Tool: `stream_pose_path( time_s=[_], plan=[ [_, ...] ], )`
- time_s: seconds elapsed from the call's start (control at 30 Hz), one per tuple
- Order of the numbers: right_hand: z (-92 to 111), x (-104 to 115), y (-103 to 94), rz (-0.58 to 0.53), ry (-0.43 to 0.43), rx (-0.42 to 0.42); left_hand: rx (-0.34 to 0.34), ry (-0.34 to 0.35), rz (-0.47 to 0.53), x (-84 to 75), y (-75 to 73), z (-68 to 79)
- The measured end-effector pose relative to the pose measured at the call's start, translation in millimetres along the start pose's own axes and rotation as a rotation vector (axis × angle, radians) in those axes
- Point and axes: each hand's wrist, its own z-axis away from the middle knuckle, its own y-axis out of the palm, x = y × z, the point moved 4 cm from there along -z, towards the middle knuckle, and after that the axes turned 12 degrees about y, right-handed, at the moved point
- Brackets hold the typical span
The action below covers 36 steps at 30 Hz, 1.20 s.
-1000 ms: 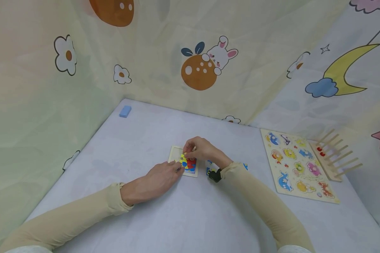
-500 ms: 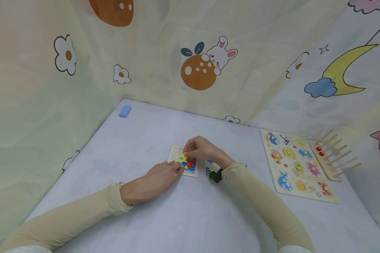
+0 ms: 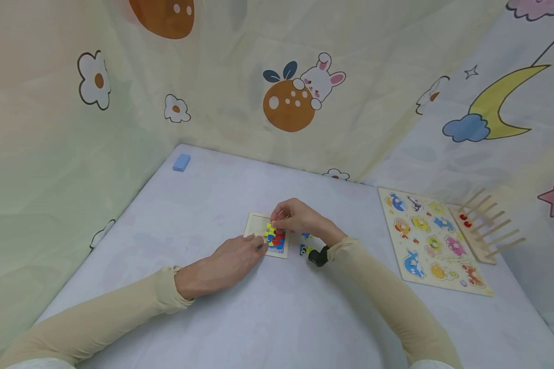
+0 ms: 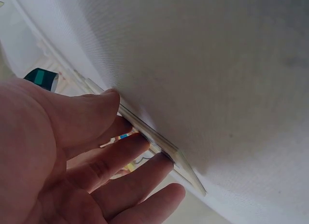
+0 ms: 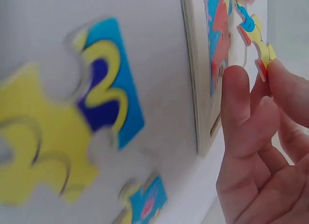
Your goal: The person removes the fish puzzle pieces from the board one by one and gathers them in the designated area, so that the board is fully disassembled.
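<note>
A shallow wooden jigsaw tray [image 3: 255,223] lies mid-table, its right part filled with red, blue and yellow pieces. My left hand [image 3: 228,264] rests at its lower left, the fingers extended over the rim; in the left wrist view the thumb lies along the tray's edge [image 4: 145,127]. Over the tray, my right hand [image 3: 300,218] pinches a yellow puzzle piece [image 5: 262,46] with blue and red parts between thumb and fingers. The piece stands tilted above the tray in the right wrist view. Fingers partly hide the filled pictures from the head camera.
Loose puzzle pieces [image 5: 113,79] lie on the table right of the tray, partly under the right forearm. Farther right are an animal peg board [image 3: 431,241] and a wooden rack [image 3: 477,233] with upright sticks and red beads. A blue block [image 3: 182,162] sits at the far left corner.
My right hand has shifted slightly to the right, and the yellow piece has moved a little with it. The left hand stays in place on the tray.
</note>
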Motion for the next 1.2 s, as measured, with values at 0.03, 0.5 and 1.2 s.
stream_pose_path(
  time_s=[0.03, 0.5, 1.2],
  plan=[
    [1.4, -1.8, -2.0, 0.006, 0.0, -0.006, -0.004, 0.001, -0.004, -0.1, 0.1, -0.1],
    [38.5, -60.3, -41.1, 0.03, 0.056, -0.089, -0.044, -0.011, 0.011, -1.3, 1.5, -0.8],
    [66.4, -116.2, -51.1, 0.046, 0.125, -0.138, -0.094, 0.009, 0.01, -0.5, 1.5, 1.1]
  ],
)
